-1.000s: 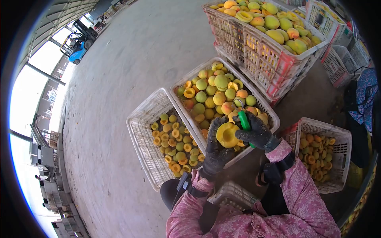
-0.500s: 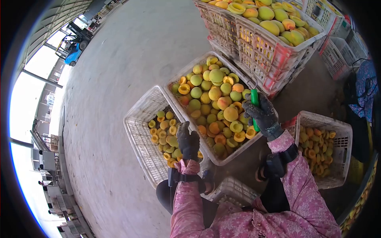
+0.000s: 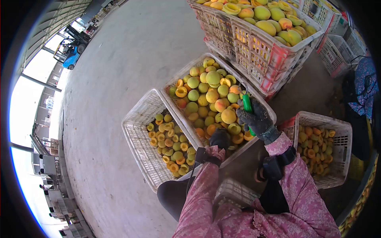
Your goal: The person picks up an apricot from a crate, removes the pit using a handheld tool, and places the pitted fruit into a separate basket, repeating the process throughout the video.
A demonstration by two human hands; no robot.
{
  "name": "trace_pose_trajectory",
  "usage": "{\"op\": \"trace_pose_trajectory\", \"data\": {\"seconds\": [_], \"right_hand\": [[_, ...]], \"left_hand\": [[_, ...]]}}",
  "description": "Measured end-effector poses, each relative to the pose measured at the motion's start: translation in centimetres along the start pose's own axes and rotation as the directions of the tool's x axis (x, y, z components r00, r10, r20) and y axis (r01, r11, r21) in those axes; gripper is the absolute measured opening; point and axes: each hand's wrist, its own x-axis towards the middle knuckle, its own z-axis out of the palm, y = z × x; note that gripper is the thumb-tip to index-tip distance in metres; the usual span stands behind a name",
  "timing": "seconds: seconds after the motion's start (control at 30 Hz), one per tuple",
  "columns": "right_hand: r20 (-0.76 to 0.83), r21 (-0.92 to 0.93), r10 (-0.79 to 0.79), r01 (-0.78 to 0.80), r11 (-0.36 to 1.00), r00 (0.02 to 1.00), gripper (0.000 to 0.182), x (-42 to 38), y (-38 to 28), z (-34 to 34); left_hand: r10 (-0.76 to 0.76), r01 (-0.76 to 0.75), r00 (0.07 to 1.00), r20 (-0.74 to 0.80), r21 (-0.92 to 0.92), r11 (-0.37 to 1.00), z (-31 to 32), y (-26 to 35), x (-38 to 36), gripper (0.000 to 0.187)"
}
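Observation:
My right hand (image 3: 258, 121), in a dark glove, grips a green-handled pitting tool (image 3: 247, 104) whose curved metal tip points up and away. It is over the right side of the middle crate (image 3: 231, 158), which holds whole and halved yellow-green peaches (image 3: 212, 95). My left hand (image 3: 220, 139), also gloved, reaches down into the near end of that crate among the fruit. Its fingers are hidden, so I cannot see whether they hold a peach. Against the crate's left side stands another white crate (image 3: 139, 137), with halved peaches (image 3: 172, 147) in it.
Beyond the middle crate rise stacked crates (image 3: 254, 51) heaped with peaches. To the right is a crate (image 3: 342, 158) of smaller fruit pieces. A blue forklift (image 3: 72, 55) stands far off at upper left, across the concrete floor (image 3: 103, 103).
My left hand has moved right, from above the left crate into the middle crate. My right hand, with the pitting tool, has shifted slightly left and down.

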Motion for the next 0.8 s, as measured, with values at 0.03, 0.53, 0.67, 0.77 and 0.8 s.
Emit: {"op": "trace_pose_trajectory", "data": {"seconds": [0.03,0.53,0.67,0.77,0.8], "right_hand": [[-0.009,-0.037,-0.023,0.023,0.999,1.0,0.028,0.0,0.0,0.0],[0.014,0.06,-0.014,0.014,0.998,1.0,0.025,-0.4,-1.0,0.3],[0.038,0.075,0.004,-0.007,0.997,0.999,0.024,-0.4,-0.8,0.1],[0.048,0.056,0.025,-0.027,0.998,0.999,0.023,-0.3,-0.8,-0.1],[0.054,0.045,0.028,-0.031,0.999,0.998,0.024,-0.3,-0.9,-0.1]], "left_hand": [[0.069,-0.074,0.996,0.05,0.102,0.992,-0.5,-0.1,-0.7,0.034],[0.485,0.151,0.768,-0.417,-0.619,-0.771,2.5,-5.1,2.6,0.065],[0.485,0.189,0.733,-0.478,-0.541,-0.819,0.6,-4.0,0.8,0.066],[0.502,0.204,0.714,-0.489,-0.541,-0.816,0.1,-3.7,0.7,0.07],[0.53,0.186,0.642,-0.555,-0.557,-0.809,-0.2,-3.6,0.6,0.066]]}}
